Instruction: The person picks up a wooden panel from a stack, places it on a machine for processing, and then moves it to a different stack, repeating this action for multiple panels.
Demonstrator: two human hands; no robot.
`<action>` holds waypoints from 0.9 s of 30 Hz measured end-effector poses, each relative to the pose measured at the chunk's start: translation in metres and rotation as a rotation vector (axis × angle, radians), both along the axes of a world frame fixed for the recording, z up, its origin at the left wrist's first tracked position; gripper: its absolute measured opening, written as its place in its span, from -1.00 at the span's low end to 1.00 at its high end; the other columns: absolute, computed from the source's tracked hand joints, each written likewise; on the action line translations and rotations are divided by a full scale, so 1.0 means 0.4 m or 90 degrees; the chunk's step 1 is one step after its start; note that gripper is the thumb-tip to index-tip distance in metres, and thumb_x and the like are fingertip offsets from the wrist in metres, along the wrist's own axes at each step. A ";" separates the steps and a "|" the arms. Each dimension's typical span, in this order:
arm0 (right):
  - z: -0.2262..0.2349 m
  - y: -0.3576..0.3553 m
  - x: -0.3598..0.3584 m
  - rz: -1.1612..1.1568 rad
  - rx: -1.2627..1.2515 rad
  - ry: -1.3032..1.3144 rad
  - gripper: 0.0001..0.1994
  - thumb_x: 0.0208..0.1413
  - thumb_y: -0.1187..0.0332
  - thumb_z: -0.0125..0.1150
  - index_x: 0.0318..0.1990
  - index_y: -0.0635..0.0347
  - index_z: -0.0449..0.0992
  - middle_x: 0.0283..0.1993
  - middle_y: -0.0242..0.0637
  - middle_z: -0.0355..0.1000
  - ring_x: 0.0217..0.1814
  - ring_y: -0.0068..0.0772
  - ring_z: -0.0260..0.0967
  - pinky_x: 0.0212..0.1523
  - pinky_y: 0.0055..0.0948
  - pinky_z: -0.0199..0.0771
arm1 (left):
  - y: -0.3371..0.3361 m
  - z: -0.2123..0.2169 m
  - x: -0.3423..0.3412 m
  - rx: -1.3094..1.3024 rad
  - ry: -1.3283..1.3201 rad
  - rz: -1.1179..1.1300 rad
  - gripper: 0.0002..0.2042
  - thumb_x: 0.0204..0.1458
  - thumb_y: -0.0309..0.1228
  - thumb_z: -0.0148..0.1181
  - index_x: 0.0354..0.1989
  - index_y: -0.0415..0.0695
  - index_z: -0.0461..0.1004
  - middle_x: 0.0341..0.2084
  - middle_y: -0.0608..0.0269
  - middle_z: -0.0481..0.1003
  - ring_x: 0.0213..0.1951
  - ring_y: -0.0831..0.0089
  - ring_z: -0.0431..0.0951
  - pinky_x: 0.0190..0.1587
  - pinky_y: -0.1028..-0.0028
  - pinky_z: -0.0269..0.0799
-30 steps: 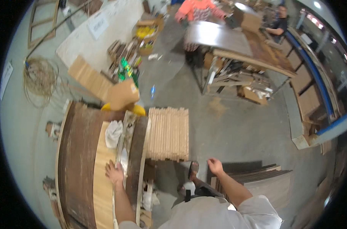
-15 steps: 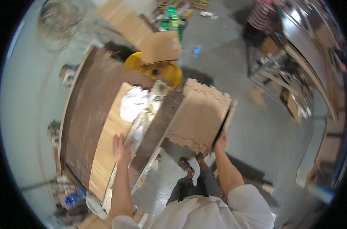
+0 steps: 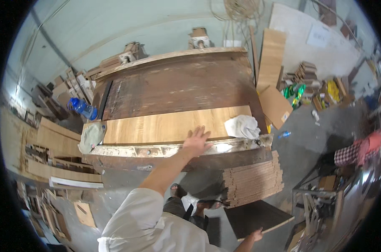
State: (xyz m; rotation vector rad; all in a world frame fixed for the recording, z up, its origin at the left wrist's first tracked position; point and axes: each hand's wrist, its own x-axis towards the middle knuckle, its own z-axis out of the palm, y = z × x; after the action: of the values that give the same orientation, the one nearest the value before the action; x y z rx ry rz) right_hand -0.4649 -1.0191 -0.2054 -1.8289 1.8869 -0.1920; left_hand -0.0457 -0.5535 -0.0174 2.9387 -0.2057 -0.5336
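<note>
My left hand lies with fingers spread on the near edge of a long light wood-grain board. The board rests on a dark brown workbench, behind a pale worn strip along the bench's front. A crumpled white cloth sits at the board's right end, a greyish cloth at its left end. Low on the right, my right hand grips the pale edge of a flat panel with a black face. The panel is close to a stack of brown boards with uneven ends.
A blue water jug stands left of the bench. Beyond the bench's right end are a cardboard box and a small bottle on the floor. A cluttered metal-framed table stands at right, near a person in a checked garment.
My view has turned toward the bench. The black panel, seen nearly edge-on beside the stack before, now shows its broad dark face, still in my right hand. My left hand stays at the board.
</note>
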 end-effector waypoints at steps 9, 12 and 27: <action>0.576 0.207 -0.104 0.137 -0.253 -0.339 -0.51 0.14 0.05 0.33 -0.32 0.46 0.48 -0.48 0.01 0.43 -0.46 -0.16 0.21 -0.25 -0.16 0.38 | 0.034 -0.060 -0.010 -0.142 -0.036 0.009 -0.35 0.10 -0.05 0.12 0.35 0.01 0.15 0.41 -0.03 -0.04 0.45 0.01 -0.11 0.34 -0.25 -0.13; 0.736 0.307 -0.124 0.275 -0.395 -0.462 -0.59 0.24 0.11 0.23 -0.48 0.25 0.35 -0.59 -0.20 0.25 -0.48 -0.31 0.11 -0.29 -0.27 0.33 | 0.046 -0.065 -0.058 -0.211 -0.036 0.027 -0.30 -0.01 -0.12 0.23 0.33 -0.02 0.17 0.39 -0.05 -0.02 0.43 -0.04 -0.09 0.32 -0.33 -0.17; 0.967 0.677 0.037 0.123 0.001 -0.936 -0.18 0.13 -0.12 0.16 0.34 0.39 0.15 0.38 0.03 0.13 0.36 0.05 0.11 0.33 -0.03 0.10 | 0.371 0.353 -0.131 -1.366 0.328 0.185 -0.13 0.17 0.38 -0.41 0.34 -0.18 0.16 0.25 -0.04 0.29 0.24 0.13 0.32 0.32 0.10 0.14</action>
State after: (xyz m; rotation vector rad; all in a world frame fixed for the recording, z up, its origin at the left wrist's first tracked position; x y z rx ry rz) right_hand -0.4501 -0.7484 0.1814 -1.1547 0.6446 -1.0868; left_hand -0.0981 -0.4052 0.1239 0.6998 -0.1115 -0.4410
